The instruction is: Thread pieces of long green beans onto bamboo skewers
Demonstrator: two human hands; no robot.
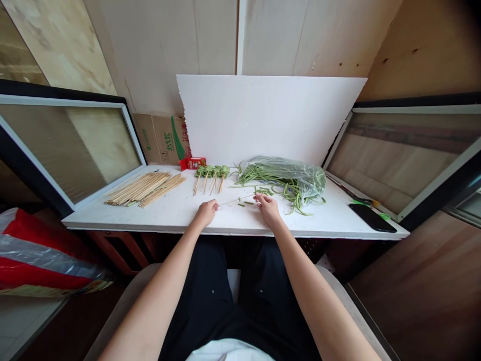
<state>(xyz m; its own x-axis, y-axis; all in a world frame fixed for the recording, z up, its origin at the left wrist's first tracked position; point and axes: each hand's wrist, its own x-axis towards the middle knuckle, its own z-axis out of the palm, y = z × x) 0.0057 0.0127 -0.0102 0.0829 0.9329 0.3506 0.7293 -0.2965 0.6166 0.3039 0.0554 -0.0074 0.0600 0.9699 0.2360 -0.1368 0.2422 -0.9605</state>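
Several loaded skewers lie left of the plastic bag and appear complete; bare sticks farther left of it and long beans inside it remain. Before the bag, the left hand pinches one sparsely filled stick; the right hand apparently pinches a bean piece at its tip.

Cardboard box has green 北大荒 (prob.); red chars. unclear.
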